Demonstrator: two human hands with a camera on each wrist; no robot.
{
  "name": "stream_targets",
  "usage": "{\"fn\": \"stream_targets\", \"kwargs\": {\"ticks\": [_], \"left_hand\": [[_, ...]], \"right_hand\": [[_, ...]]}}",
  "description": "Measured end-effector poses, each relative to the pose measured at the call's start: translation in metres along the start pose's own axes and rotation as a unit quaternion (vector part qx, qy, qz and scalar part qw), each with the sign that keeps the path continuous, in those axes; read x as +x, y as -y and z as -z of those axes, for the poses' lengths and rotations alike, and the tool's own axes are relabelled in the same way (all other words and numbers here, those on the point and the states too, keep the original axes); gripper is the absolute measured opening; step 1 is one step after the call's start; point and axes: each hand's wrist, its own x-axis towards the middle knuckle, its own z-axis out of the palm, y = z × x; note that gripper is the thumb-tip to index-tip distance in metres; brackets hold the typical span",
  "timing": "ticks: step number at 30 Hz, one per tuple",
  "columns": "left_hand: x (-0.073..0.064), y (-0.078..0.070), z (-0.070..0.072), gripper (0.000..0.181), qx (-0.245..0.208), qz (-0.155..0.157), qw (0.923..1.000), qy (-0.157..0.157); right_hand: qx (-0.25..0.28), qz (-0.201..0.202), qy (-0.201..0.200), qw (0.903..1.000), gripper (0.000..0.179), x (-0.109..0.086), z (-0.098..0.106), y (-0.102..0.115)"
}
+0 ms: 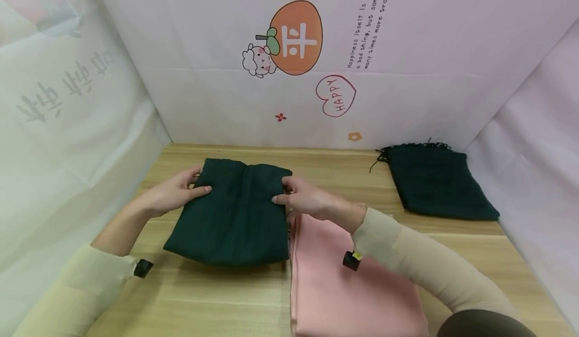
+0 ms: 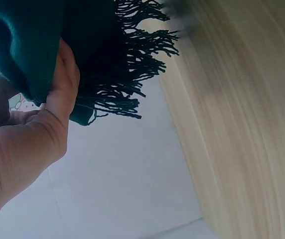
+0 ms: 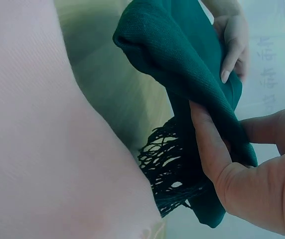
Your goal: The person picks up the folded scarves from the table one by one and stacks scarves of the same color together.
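A folded dark green fringed scarf (image 1: 235,216) is held up by both hands, its lower edge close over the wooden table. My left hand (image 1: 174,193) pinches its left side, thumb on the near face and fingers behind. On the opposite side, my right hand (image 1: 307,198) grips the edge the same way. The left wrist view shows black-green fringe (image 2: 127,84) hanging behind the left fingers. From the right wrist, the folded layers (image 3: 182,64) run between thumb and fingers, with fringe (image 3: 175,169) below. A folded pink cloth (image 1: 353,286) lies beneath my right forearm.
A second dark green fringed scarf (image 1: 439,183) lies folded at the table's back right. White printed sheets (image 1: 217,105) stand behind and along both sides of the wooden table (image 1: 217,297). A dark rounded object (image 1: 486,324) shows at the lower right edge.
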Motion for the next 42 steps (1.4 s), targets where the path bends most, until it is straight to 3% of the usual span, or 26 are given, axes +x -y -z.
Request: {"fn": "stream_targets", "kwargs": {"ticks": [12, 20, 34, 42], "left_hand": [[-0.014, 0.009, -0.009, 0.088, -0.007, 0.008, 0.9997, 0.02], [-0.018, 0.016, -0.018, 0.075, -0.012, -0.007, 0.9992, 0.036], [-0.026, 0.023, -0.029, 0.083, -0.018, 0.011, 0.9986, 0.049], [-0.03, 0.03, -0.037, 0.089, -0.038, 0.035, 0.9946, 0.09]], "right_hand": [[0.027, -0.005, 0.002, 0.9996, 0.021, -0.01, -0.016, -0.013], [0.014, -0.011, 0.002, 0.9998, 0.017, -0.016, -0.028, -0.023], [0.028, -0.017, 0.016, 0.9993, 0.015, -0.022, -0.04, -0.034], [0.021, -0.034, 0.02, 0.999, 0.015, -0.024, -0.046, -0.042]]}}
